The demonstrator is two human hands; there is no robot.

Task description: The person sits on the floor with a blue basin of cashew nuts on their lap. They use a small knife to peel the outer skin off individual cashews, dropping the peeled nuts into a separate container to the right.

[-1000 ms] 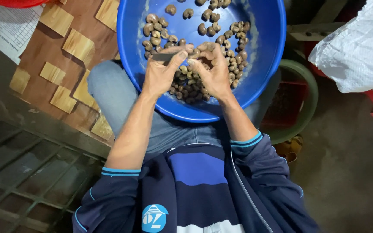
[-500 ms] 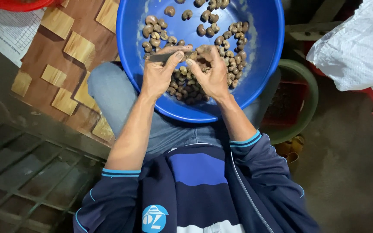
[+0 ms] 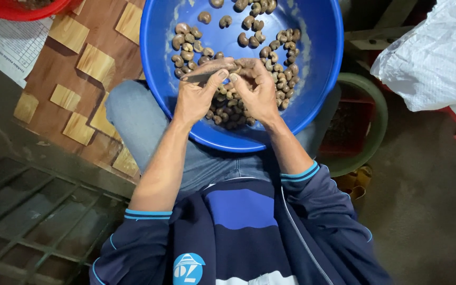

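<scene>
Over a blue basin (image 3: 159, 63) of brown nuts (image 3: 278, 68) on the lap, the left hand (image 3: 196, 97) pinches a small blade (image 3: 201, 77) — the right hand (image 3: 257, 92) fingers clench one nut (image 3: 237, 67).

- Blue basin (image 3: 323, 63) rests on the person's lap (image 3: 133, 119), holding brown nuts (image 3: 270, 58).
- Floor (image 3: 434, 211) carries a green tub (image 3: 378, 119) and white sack (image 3: 439, 58).

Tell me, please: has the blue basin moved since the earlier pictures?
No. The blue basin sits in the same place against the chequered wooden board beside it; both hands work above the nuts.
</scene>
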